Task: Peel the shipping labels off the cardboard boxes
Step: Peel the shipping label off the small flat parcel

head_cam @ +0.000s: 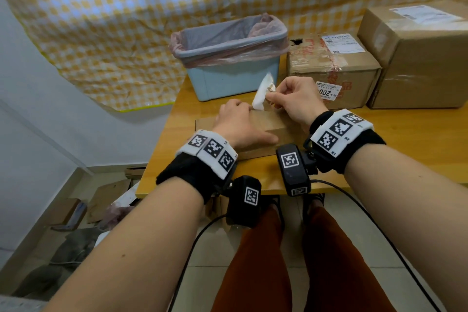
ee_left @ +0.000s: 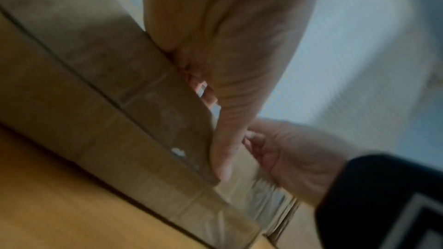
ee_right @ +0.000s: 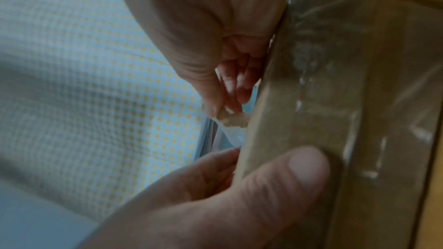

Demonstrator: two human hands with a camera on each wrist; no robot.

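Cardboard box lies flat at near table edge. Our left hand presses it, thumb along near edge, fingers over far edge. Our right hand pinches white label, lifted above far edge. Bin just behind box; little room there. Two labelled boxes behind box, rightward.

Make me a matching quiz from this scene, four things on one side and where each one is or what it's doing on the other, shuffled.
Things:
1. left hand
2. right hand
3. bin
4. big box

States:
A. far right of the table
B. pinches the white label
C. lined with a pink bag
D. presses on the flat box

Pairs: 1-D, 2-B, 3-C, 4-A
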